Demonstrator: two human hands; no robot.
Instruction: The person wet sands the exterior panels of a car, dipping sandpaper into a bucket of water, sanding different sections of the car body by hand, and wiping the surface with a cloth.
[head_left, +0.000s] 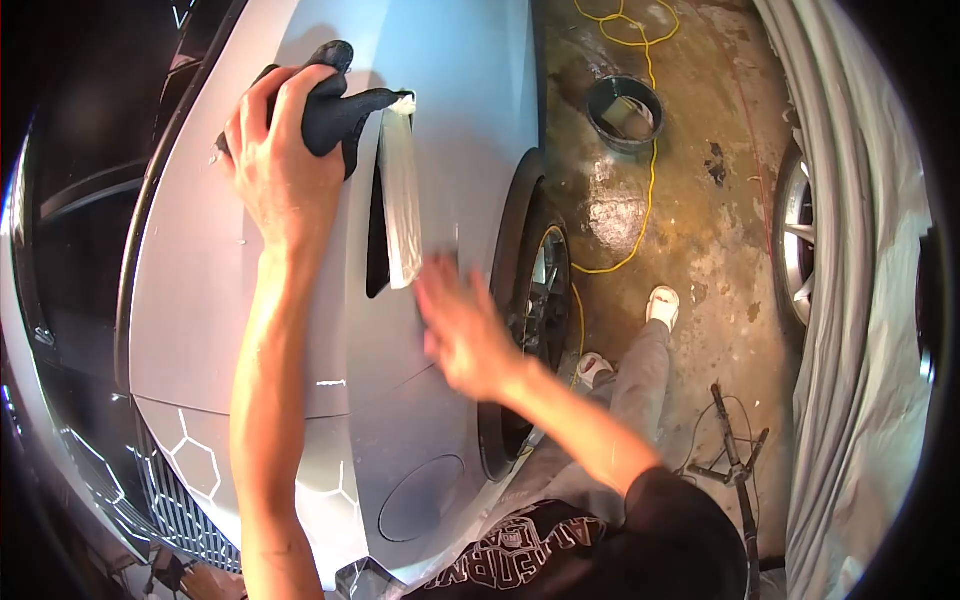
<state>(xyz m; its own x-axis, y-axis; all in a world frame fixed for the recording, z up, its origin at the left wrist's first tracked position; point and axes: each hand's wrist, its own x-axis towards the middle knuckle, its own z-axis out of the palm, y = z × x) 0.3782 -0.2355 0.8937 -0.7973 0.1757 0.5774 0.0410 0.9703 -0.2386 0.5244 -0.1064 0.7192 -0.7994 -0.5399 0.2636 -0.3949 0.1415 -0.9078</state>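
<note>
My left hand (285, 160) is closed round a soft-looking black glove-like thing (325, 110). One narrow part of it reaches right to a crumpled whitish bit (404, 103) at the top of a slanted opening in the grey car body (300, 330). A pale, wrinkled strip (402, 200) like masking film or tape runs down along this opening, whose dark gap (377, 240) shows on its left side. My right hand (465, 325) is close to the strip's lower end, over the panel. Motion smears its fingers, so I cannot tell whether they hold anything.
Right of the panel is the car's wheel (545, 270). On the wet-looking floor stand a black bucket (592, 110) with a light block-shaped thing in it and a black stand (738, 470). A yellow cord (652, 200) winds past the bucket. Grey sheeting (850, 300) hangs beside another wheel (795, 235).
</note>
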